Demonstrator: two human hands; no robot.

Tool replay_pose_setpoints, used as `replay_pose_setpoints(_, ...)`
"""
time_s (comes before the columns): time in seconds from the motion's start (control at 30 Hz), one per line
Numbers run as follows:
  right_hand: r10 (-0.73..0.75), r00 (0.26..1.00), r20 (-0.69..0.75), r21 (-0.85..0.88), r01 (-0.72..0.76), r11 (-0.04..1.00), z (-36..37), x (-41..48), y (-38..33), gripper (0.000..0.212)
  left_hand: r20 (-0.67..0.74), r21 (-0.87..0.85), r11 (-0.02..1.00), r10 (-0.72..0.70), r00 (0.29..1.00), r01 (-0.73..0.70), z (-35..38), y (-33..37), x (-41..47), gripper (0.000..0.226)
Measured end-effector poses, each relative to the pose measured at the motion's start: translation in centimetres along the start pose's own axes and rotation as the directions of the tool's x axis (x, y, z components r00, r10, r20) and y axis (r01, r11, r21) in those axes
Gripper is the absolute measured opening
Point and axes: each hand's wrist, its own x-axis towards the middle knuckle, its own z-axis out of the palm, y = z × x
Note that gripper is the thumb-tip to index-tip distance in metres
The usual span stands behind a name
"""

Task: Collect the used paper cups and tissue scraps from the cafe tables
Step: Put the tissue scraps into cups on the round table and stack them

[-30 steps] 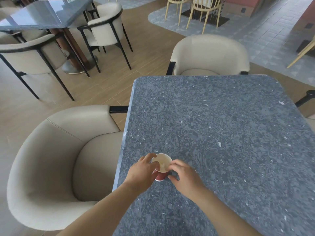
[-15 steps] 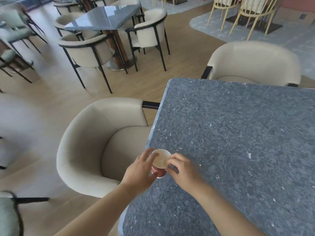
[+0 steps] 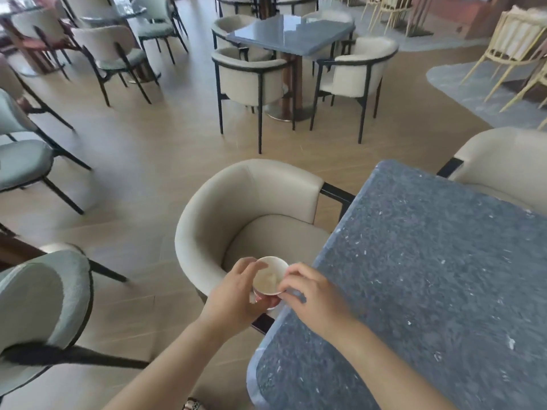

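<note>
As left fingers [image 3: 247, 266] wrap cup [image 3: 268, 279], right fingers [image 3: 293, 275] pinching.

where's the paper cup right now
In the head view, lower centre: the paper cup is held in the left hand, the right hand pinching its rim, at the left edge of the grey table, beside the beige armchair.

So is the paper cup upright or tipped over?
Upright. The paper cup shows its open mouth facing up, red base below, gripped by the left hand, right hand at its rim.
</note>
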Motion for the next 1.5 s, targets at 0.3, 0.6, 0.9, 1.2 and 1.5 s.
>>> replay_pose_setpoints(0.3,-0.131,0.983,0.13,0.011,0.13,0.991,9.2,8.3,-9.0,0.006,-0.11,-0.037,0.986,-0.167,0.98,0.164,-7.7,-11.8,-3.9,0.034)
replay_pose_setpoints(0.6,-0.324,0.919,0.225,0.077,0.315,0.946,20.9,18.3,-21.5,0.003,-0.284,0.148,0.96,-0.187,0.94,0.236,-18.5,-25.1,-8.9,0.021)
replay_pose_setpoints(0.9,-0.423,0.844,0.33,0.155,0.394,0.906,28.9,25.3,-28.3,0.008,-0.319,0.075,0.932,-0.315,0.894,0.355,-24.0,-34.7,-10.9,0.019)
replay_pose_setpoints(1.2,-0.44,0.827,0.349,0.176,0.404,0.898,33.1,36.3,-29.6,0.013,-0.339,0.096,0.936,-0.29,0.895,0.34,-28.4,-42.7,-4.4,0.014)
replay_pose_setpoints(1.5,-0.443,0.808,0.389,0.175,0.407,0.896,35.8,53.1,-28.4,0.004,-0.379,0.099,0.949,-0.243,0.893,0.3,-35.2,-49.9,8.4,0.013)
